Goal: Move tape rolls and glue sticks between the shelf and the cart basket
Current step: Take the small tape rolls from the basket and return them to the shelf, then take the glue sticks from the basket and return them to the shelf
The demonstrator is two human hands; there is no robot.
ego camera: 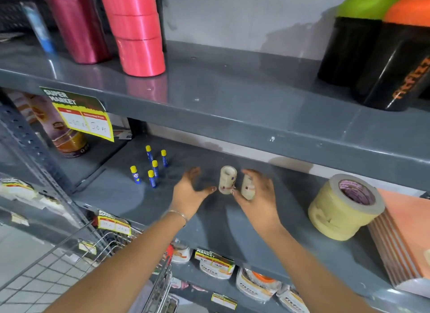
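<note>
Surface: glossy grey metal shelf [139, 203], scuffed, with a pale wall behind and tiled floor at lower left.
Clear tape: two small translucent tape stacks on the middle shelf; the left stack [227, 179] stands upright between both hands, the right stack [247, 187] sits in the right hand [260, 196], fingers wrapped around it.
Left hand [190, 190]: spread apart, empty, thumb tip just beside the left stack.
Glue sticks [152, 167]: five blue tubes with yellow caps, upright, left of the hands.
Masking tape [342, 206]: wide beige rolls, stacked, at right.
Cart: wire basket [111, 240], lower left.
Writing: yellow price tag [79, 113] reads "SUPER MARKET".
</note>
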